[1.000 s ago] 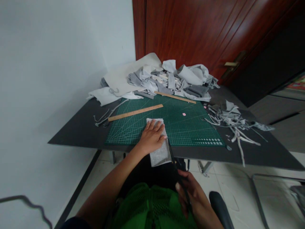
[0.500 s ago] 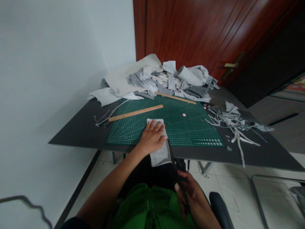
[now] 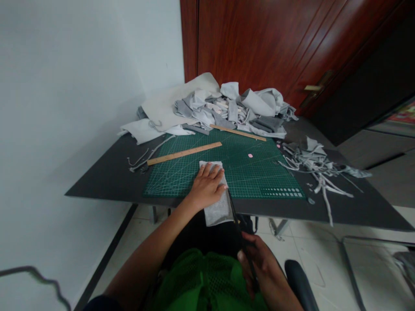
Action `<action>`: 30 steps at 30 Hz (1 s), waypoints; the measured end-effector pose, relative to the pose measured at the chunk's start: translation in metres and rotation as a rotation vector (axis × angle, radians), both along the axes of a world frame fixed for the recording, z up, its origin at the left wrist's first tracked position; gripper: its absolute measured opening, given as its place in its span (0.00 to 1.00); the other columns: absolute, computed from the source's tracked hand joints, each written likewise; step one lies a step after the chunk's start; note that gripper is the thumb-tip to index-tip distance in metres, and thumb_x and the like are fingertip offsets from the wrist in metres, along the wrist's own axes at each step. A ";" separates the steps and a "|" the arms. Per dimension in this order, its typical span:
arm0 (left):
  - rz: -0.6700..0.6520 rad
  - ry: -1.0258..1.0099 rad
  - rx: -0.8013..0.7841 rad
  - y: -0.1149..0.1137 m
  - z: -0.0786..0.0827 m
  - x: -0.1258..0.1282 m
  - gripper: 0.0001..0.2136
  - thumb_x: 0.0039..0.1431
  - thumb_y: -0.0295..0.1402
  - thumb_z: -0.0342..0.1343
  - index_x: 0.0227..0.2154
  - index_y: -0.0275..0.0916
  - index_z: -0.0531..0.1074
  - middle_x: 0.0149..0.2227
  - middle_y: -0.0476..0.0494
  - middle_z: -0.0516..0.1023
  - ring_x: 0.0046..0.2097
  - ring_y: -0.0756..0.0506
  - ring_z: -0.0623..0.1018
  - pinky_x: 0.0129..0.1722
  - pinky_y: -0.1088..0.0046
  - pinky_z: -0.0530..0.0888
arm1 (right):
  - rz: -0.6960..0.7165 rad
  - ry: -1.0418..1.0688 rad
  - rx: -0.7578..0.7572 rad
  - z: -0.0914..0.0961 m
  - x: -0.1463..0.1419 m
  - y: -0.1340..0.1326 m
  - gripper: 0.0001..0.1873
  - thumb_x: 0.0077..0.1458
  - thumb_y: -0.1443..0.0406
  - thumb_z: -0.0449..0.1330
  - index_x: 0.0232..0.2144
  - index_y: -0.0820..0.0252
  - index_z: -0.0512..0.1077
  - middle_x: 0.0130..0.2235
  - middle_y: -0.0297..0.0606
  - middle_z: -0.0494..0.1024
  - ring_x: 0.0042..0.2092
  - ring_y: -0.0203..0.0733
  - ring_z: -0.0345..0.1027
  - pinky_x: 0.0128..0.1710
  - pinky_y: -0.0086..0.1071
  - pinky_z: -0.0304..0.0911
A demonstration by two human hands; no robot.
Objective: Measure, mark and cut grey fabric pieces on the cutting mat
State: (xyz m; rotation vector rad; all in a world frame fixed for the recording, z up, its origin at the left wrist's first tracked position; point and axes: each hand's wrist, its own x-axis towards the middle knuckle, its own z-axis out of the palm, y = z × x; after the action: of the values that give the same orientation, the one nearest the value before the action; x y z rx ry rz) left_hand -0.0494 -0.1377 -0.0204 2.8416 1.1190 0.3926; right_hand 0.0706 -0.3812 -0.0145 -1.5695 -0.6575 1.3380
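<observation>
My left hand [image 3: 207, 186] lies flat, fingers spread, on a pale grey rectangle of fabric [image 3: 218, 211] that hangs over the near edge of the green cutting mat [image 3: 259, 172]. My right hand [image 3: 261, 263] is closed round the handles of black scissors [image 3: 236, 218]. The blades reach along the fabric's right edge, just beside my left thumb.
Two wooden rulers [image 3: 184, 153] [image 3: 237, 132] lie on the mat. A heap of grey and white cloth [image 3: 223, 108] fills the back of the dark table [image 3: 106, 177]. Cut strips [image 3: 316, 166] are scattered at the right. A wooden door [image 3: 275, 43] stands behind.
</observation>
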 end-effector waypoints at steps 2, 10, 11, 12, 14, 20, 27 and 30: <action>0.002 -0.001 -0.007 0.000 0.000 0.000 0.28 0.73 0.47 0.45 0.68 0.39 0.62 0.72 0.40 0.61 0.74 0.32 0.53 0.73 0.48 0.51 | 0.007 0.017 -0.012 0.004 0.000 0.001 0.45 0.47 0.36 0.69 0.55 0.55 0.64 0.26 0.27 0.71 0.18 0.30 0.56 0.13 0.25 0.58; 0.006 0.021 -0.020 0.000 0.000 0.000 0.28 0.73 0.48 0.44 0.69 0.38 0.61 0.73 0.41 0.59 0.75 0.31 0.52 0.73 0.49 0.49 | 0.021 0.068 0.046 0.006 0.000 0.001 0.45 0.46 0.35 0.68 0.55 0.56 0.64 0.28 0.30 0.73 0.18 0.29 0.56 0.14 0.25 0.57; 0.007 0.024 -0.023 0.000 0.000 0.000 0.29 0.73 0.48 0.44 0.69 0.38 0.61 0.73 0.41 0.59 0.75 0.31 0.52 0.73 0.49 0.49 | 0.024 0.081 0.058 0.005 0.001 0.000 0.46 0.46 0.35 0.68 0.55 0.56 0.64 0.28 0.30 0.73 0.19 0.30 0.57 0.14 0.25 0.57; 0.007 0.023 -0.025 0.000 0.000 0.000 0.28 0.73 0.48 0.45 0.69 0.38 0.61 0.73 0.40 0.59 0.75 0.31 0.52 0.74 0.49 0.49 | 0.026 0.091 0.061 0.003 0.001 -0.001 0.45 0.46 0.35 0.69 0.55 0.56 0.64 0.27 0.29 0.72 0.19 0.31 0.58 0.14 0.25 0.57; 0.006 0.017 -0.024 0.000 0.000 0.000 0.28 0.73 0.48 0.45 0.69 0.38 0.61 0.73 0.40 0.59 0.75 0.32 0.52 0.74 0.49 0.49 | 0.016 0.096 0.042 -0.001 0.002 -0.002 0.43 0.47 0.37 0.69 0.55 0.55 0.65 0.27 0.28 0.71 0.19 0.31 0.57 0.13 0.24 0.56; -0.003 -0.014 -0.004 0.000 -0.002 0.000 0.28 0.73 0.47 0.44 0.68 0.38 0.62 0.72 0.39 0.60 0.75 0.32 0.52 0.73 0.47 0.50 | -0.072 0.132 -0.016 -0.011 0.001 -0.006 0.36 0.53 0.42 0.68 0.55 0.53 0.64 0.26 0.24 0.67 0.18 0.29 0.53 0.13 0.22 0.51; -0.004 -0.002 0.004 0.001 -0.002 0.000 0.27 0.73 0.46 0.43 0.68 0.38 0.62 0.72 0.40 0.60 0.74 0.32 0.53 0.73 0.49 0.51 | -0.042 0.108 -0.006 0.000 0.000 0.007 0.37 0.53 0.42 0.69 0.56 0.53 0.64 0.25 0.23 0.66 0.20 0.29 0.54 0.15 0.23 0.53; -0.002 0.002 0.010 0.000 0.000 0.000 0.26 0.74 0.45 0.43 0.68 0.38 0.62 0.72 0.41 0.60 0.74 0.32 0.53 0.73 0.49 0.51 | -0.008 0.076 0.014 0.004 -0.001 0.013 0.37 0.53 0.42 0.68 0.55 0.54 0.64 0.23 0.22 0.64 0.19 0.30 0.53 0.15 0.23 0.54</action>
State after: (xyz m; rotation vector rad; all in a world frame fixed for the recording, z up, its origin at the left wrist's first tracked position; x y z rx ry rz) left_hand -0.0495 -0.1375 -0.0206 2.8516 1.1178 0.3968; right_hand 0.0694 -0.3679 -0.0103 -1.5007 -0.6120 1.3774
